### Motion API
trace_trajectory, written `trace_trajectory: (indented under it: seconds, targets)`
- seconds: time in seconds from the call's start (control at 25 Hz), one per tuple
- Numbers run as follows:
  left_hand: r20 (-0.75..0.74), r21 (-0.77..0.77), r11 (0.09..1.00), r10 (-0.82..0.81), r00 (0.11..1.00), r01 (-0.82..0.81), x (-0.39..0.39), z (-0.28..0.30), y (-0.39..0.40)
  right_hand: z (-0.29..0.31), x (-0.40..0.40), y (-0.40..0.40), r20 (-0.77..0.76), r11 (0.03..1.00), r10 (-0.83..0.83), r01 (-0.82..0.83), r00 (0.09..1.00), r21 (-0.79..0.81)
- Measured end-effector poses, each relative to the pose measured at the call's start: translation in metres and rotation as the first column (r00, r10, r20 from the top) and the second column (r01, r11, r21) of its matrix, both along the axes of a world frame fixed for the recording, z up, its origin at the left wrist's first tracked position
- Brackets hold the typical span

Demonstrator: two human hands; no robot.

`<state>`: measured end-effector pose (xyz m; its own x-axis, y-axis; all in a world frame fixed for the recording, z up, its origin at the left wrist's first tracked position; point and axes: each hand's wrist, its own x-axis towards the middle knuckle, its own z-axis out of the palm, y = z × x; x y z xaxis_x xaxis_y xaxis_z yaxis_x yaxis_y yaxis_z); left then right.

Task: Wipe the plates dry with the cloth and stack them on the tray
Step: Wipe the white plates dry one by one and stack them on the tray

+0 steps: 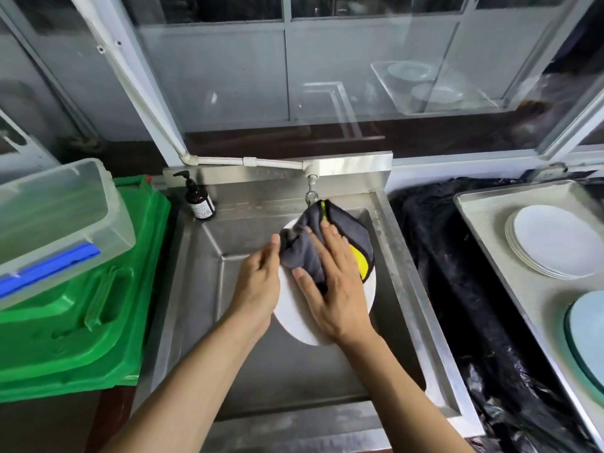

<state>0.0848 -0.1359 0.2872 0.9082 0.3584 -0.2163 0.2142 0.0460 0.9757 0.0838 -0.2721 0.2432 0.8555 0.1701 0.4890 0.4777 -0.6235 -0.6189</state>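
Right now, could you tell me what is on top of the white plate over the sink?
A grey and yellow cloth lies on the white plate, pressed by the right hand. The plate surface beneath them is hidden.

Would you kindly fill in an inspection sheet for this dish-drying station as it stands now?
Surface: steel sink, basin bare under the hands.
Job's things: white plate held over the basin; grey and yellow cloth on it; tray at right with stacked white plates and a bluish plate.
Clutter: pump bottle, green bin, clear tub, black plastic sheet.
Hands: left hand holds the plate's edge; right hand presses the cloth flat.
Cables: nothing seen.
Surroundings: tap, white pipe, glass windows.
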Motion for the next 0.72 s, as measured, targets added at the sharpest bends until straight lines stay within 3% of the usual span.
trace_trajectory:
  seconds: [0.12,0.24,0.28,0.44,0.52,0.6,0.72]
  targets:
    - [0.017,-0.057,0.998,-0.003,1.0,0.004,-0.003,0.002,0.008,0.001,0.008,-0.004,0.126,0.995,0.048,-0.037,0.991,-0.092]
    - [0.029,-0.027,1.0,-0.012,1.0,0.013,-0.005,0.001,0.01,0.001,0.015,-0.009,0.035,0.984,-0.178,0.178,0.983,0.001]
    - [0.031,-0.014,1.0,-0.017,0.999,0.018,-0.004,0.002,0.009,0.001,0.015,-0.003,-0.005,0.982,-0.182,0.182,0.983,0.051]
    - [0.059,0.001,0.999,-0.034,0.998,0.034,-0.001,0.008,0.01,0.001,0.008,0.02,0.049,0.997,0.049,-0.052,0.998,0.062]
    - [0.059,-0.027,1.0,-0.01,0.998,0.012,-0.001,0.007,0.014,0.002,0.016,0.008,0.064,0.998,-0.016,0.012,0.998,0.053]
    - [0.032,-0.039,0.999,-0.006,0.999,0.007,0.0,0.009,0.013,0.005,0.018,0.007,-0.019,0.982,-0.129,0.13,0.992,0.14]
    - [0.05,-0.06,0.998,-0.028,0.998,0.031,0.003,0.016,0.008,0.009,0.007,0.027,-0.016,0.984,0.016,-0.013,1.0,0.178]
